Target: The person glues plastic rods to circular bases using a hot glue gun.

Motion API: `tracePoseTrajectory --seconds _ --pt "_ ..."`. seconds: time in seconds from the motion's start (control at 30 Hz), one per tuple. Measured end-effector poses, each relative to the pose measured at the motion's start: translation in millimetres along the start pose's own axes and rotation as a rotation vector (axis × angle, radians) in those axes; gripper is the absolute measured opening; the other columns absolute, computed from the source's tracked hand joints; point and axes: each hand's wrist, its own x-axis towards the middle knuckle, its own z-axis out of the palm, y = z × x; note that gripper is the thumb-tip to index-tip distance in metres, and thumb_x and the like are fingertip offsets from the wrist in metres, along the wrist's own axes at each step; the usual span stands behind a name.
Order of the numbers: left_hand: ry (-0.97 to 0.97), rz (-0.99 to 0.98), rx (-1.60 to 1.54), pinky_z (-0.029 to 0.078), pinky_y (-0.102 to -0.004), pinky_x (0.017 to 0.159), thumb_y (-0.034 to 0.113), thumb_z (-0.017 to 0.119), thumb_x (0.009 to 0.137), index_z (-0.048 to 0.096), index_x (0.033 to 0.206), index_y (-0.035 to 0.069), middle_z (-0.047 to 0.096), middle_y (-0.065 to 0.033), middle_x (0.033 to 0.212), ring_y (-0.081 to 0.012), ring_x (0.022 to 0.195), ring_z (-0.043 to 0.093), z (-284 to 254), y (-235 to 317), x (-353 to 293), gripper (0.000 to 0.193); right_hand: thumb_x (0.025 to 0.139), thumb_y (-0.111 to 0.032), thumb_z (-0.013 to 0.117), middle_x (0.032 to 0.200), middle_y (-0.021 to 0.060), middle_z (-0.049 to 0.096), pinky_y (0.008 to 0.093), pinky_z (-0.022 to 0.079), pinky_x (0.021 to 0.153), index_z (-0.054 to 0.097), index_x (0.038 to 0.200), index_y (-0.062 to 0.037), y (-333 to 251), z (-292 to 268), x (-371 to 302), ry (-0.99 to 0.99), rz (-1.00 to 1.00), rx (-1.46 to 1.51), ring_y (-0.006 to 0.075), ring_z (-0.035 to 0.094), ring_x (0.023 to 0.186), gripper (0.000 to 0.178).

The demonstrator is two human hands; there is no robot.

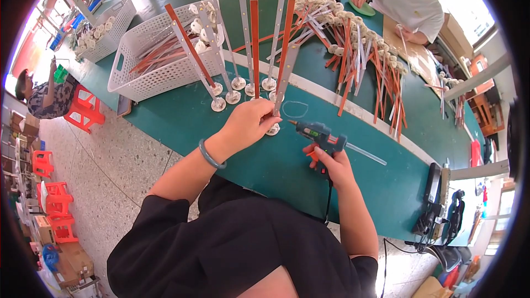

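My left hand (251, 124) is closed, its fingertips pinching the lower end of an upright LED strip (285, 77), grey with small yellowish squares. A round white base (273, 129) sits on the table under that strip; my fingers partly hide where the two meet. In my right hand (337, 166) is a dark glue gun (317, 134) with an orange trigger. Its nozzle points left toward the base, a short gap away, and a clear glue stick (365, 154) juts from its back. Beyond my left hand, several similar strips (245, 38), grey or orange-brown, stand upright on round white bases (218, 104).
A white perforated basket (149, 80) of strips stands at the left. Along the table's (381, 182) far side lies a long heap of strips with white round parts (353, 27). Across the table sits a person (408, 0). The gun's black cord (329, 204) drops over the front edge.
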Motion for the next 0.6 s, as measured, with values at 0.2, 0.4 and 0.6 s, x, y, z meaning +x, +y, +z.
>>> tracePoseTrajectory --seconds 0.2,0.4,0.6 --pt "-0.039 0.087 0.068 0.048 -0.0414 0.067 0.014 0.072 0.085 0.061 0.084 0.002 0.062 -0.0134 0.079 -0.0343 0.075 0.061 -3.0 -5.3 3.7 0.016 0.095 -0.019 0.068 0.092 0.0066 0.071 0.0241 0.047 0.056 0.063 0.106 -0.0014 17.3 6.8 8.4 -0.080 -0.072 -0.167 0.0093 0.060 0.067 0.021" --pt "-0.034 0.080 0.036 0.048 -0.0410 0.066 0.014 0.072 0.085 0.061 0.083 0.002 0.062 -0.0131 0.077 -0.0337 0.073 0.061 -1.3 -9.4 5.0 0.017 0.096 -0.019 0.066 0.093 0.0069 0.071 0.0235 0.048 0.057 0.063 0.106 -0.0010 16.0 16.1 11.4 -0.058 -0.063 -0.267 0.0082 0.060 0.068 0.021" --pt "-0.071 0.065 0.065 0.050 -0.0330 0.062 0.007 0.074 0.085 0.068 0.090 0.001 0.066 -0.0109 0.080 -0.0246 0.068 0.066 -3.3 -10.8 7.6 0.010 0.092 -0.021 0.070 0.078 0.0032 0.064 0.0288 0.048 0.061 0.064 0.105 -0.0009 19.0 21.6 16.4 -0.036 -0.070 -0.264 0.0106 0.059 0.066 0.025"
